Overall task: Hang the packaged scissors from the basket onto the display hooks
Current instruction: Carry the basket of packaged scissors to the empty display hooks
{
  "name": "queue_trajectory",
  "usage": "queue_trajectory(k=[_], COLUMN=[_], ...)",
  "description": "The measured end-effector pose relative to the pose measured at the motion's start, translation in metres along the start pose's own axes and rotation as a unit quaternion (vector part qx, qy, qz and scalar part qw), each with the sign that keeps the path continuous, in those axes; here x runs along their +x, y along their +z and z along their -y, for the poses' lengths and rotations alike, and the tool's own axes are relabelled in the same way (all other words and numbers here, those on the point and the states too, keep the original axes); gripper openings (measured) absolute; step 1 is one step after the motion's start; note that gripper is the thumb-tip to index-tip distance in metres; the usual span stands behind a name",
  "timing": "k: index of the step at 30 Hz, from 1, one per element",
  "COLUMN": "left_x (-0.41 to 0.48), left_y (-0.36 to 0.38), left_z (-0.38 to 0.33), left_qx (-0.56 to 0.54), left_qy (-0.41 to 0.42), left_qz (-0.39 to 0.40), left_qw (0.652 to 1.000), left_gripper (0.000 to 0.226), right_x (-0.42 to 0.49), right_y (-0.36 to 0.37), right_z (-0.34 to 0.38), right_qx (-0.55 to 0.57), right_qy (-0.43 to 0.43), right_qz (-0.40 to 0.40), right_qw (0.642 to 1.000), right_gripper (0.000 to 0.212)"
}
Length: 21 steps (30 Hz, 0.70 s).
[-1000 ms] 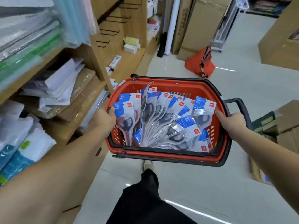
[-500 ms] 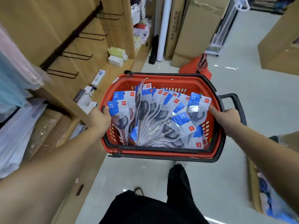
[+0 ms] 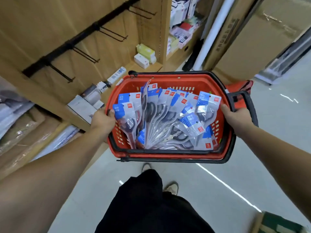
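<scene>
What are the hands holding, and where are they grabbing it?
Both hold the red basket by its rim: the left hand grips the left side, the right hand the right side, beside the black handle. The scissors packs lie inside.

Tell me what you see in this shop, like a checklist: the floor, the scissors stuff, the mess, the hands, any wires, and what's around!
Surface: pale shiny floor; the basket is held above it, not set down.
Job's things: red basket full of packaged scissors; black display hooks on the left, all bare.
Clutter: small boxes lying below the hooks.
Grippers: left hand grips the basket's left rim; right hand grips its right rim.
Cables: nothing seen.
Surroundings: big cardboard cartons, a white roll and a red bag ahead.
</scene>
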<state>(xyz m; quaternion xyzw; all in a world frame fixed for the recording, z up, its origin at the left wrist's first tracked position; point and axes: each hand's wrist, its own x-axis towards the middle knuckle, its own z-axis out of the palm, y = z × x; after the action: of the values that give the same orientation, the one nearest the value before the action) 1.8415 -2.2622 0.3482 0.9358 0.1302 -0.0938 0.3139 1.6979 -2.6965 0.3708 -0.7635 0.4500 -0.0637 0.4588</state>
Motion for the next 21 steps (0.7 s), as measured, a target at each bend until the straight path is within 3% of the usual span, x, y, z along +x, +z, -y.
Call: queue_trajectory(k=[4,8,11,15,21], left_x=[0.04,0.083,0.097,0.094,0.048], left_y=[0.02,0.038,0.05,0.065,0.108], left_z=[-0.018,-0.035,-0.05,-0.076,-0.102], left_qx=[-0.004,0.012,0.017,0.005,-0.019], left_qy=[-0.062,-0.104,-0.122,-0.148,-0.254], left_qz=[-0.021,-0.03,-0.034,-0.055,-0.115], left_qw=[0.998,0.994,0.992,0.987,0.96], left_gripper=[0.042,0.048,0.046,0.043,0.049], right_x=[0.085,0.153,0.196,0.244,0.296], right_y=[0.03,0.063,0.079,0.086,0.086], right_z=[0.031,0.066,0.084,0.107,0.132], right_qx=[-0.06,-0.115,-0.135,-0.16,-0.202], right_qy=[-0.01,-0.013,-0.015,-0.03,-0.1], right_qz=[0.025,0.053,0.083,0.13,0.196], right_qw=[0.998,0.992,0.987,0.978,0.954], right_gripper=[0.079,0.061,0.062,0.078,0.065])
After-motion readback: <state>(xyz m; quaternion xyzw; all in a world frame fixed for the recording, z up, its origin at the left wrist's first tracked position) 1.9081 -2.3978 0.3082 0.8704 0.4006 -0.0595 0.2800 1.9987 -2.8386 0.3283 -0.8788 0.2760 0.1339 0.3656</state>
